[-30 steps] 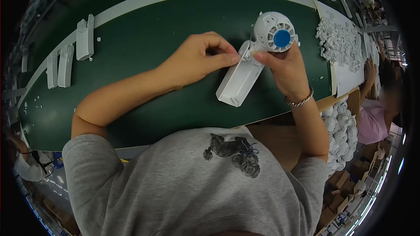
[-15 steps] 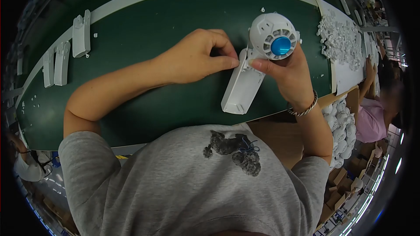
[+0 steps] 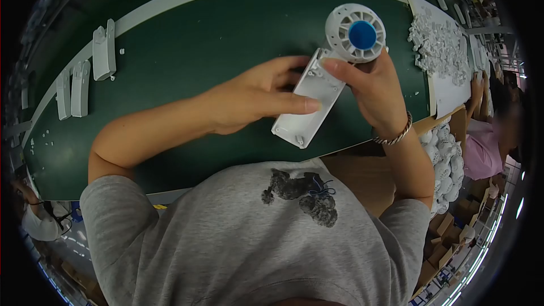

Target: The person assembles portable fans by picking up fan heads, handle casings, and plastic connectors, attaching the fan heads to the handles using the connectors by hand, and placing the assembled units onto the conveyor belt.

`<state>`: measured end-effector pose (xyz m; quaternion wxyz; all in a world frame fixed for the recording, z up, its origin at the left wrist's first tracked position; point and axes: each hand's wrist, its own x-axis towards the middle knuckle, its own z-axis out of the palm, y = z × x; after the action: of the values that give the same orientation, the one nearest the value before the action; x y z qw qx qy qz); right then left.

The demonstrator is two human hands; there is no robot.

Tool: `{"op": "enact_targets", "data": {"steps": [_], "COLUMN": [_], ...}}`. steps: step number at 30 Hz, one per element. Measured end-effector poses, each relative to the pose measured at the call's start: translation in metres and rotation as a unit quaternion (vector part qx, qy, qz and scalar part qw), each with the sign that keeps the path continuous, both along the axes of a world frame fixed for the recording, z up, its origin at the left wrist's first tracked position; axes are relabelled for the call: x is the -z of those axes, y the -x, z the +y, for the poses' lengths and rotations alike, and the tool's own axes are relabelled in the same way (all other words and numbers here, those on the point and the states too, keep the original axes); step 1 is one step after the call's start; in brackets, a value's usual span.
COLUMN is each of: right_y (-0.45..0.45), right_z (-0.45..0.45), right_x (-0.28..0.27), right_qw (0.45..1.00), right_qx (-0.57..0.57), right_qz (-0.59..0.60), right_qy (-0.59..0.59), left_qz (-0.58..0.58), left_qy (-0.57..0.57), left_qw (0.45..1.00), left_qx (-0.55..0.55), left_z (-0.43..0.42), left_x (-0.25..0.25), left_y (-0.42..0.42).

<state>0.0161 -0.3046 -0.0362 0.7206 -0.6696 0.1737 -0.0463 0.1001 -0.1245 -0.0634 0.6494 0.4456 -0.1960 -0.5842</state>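
Observation:
A white plastic housing point(image 3: 310, 93) with a long, tray-like handle slants above the green table. Its round, slotted head point(image 3: 338, 34) has a blue centre and points up and to the right. My right hand point(image 3: 377, 93) grips the neck below the head, thumb on the front. My left hand point(image 3: 263, 93) is closed around the handle's left edge, with the thumb lying across the handle's face and the other fingers partly hidden behind it.
Several white housings point(image 3: 104, 51) lie at the table's left edge. At the right, many small white parts are heaped point(image 3: 439, 45) on a pale board. Below it, a cardboard box holds round white parts point(image 3: 445, 164). A person in pink point(image 3: 481, 156) works at the far right.
The housing has turned so that its handle's face now shows more toward me. My left hand has moved from the neck's edge down onto the handle, thumb across it.

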Motion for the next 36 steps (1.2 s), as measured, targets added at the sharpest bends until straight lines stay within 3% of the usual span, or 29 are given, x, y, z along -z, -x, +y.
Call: {"op": "enact_targets", "data": {"steps": [3, 4, 6, 9, 11, 13, 17, 20, 23, 28, 30, 31, 33, 35, 36], "right_y": [-0.009, -0.012, -0.020, -0.027, -0.027, -0.027, -0.012, 0.000, 0.012, 0.029, 0.036, 0.039, 0.043, 0.048, 0.050], "right_z": [0.001, -0.001, -0.005, -0.008, -0.007, -0.013, -0.041, -0.060, -0.068, -0.091, -0.097, -0.100, -0.103, -0.105, -0.107], "right_x": [-0.009, -0.018, -0.017, -0.003, 0.001, 0.001, -0.003, 0.002, 0.008, 0.018, 0.019, 0.019, 0.019, 0.019, 0.020], "right_qw": [0.994, 0.983, 0.954, 0.990, 1.000, 0.995, 0.998, 0.996, 0.991, 0.990, 0.989, 0.988, 0.988, 0.985, 0.987], "right_qx": [-0.006, -0.019, -0.024, -0.020, 0.021, 0.048, 0.050, 0.077, 0.090, 0.052, 0.068, 0.077, 0.086, 0.107, 0.100], "right_qz": [-0.014, -0.024, -0.060, 0.014, -0.008, -0.043, -0.001, 0.007, -0.047, -0.069, -0.076, -0.079, -0.078, -0.080, -0.073], "right_qy": [0.107, 0.179, 0.293, 0.136, 0.011, -0.071, -0.033, -0.033, -0.093, -0.108, -0.107, -0.106, -0.103, -0.106, -0.099], "left_qz": [0.248, 0.263, 0.179, 0.035, -0.017, -0.149, -0.457, -0.647, -0.689, -0.730, -0.691, -0.629, -0.632, -0.705, -0.683], "left_qy": [0.020, 0.020, 0.012, -0.041, -0.073, -0.099, -0.124, -0.133, -0.213, -0.246, -0.245, -0.249, -0.288, -0.431, -0.470], "left_qw": [0.967, 0.963, 0.982, 0.998, 0.997, 0.983, 0.877, 0.750, 0.691, 0.637, 0.680, 0.735, 0.700, 0.517, 0.503], "left_qx": [0.060, 0.059, 0.066, 0.035, 0.022, 0.049, 0.080, -0.011, -0.050, 0.016, -0.006, -0.051, -0.164, -0.226, -0.242], "left_z": [-0.007, -0.007, -0.007, -0.007, -0.003, 0.006, 0.025, 0.032, 0.038, 0.056, 0.053, 0.047, 0.030, 0.006, -0.002], "left_x": [-0.004, -0.009, -0.009, 0.002, 0.009, 0.008, -0.003, 0.005, 0.010, -0.008, -0.027, -0.032, -0.019, -0.014, -0.008], "left_y": [-0.004, 0.000, 0.003, 0.001, -0.006, -0.014, -0.057, -0.086, -0.113, -0.147, -0.161, -0.172, -0.215, -0.252, -0.270]}}
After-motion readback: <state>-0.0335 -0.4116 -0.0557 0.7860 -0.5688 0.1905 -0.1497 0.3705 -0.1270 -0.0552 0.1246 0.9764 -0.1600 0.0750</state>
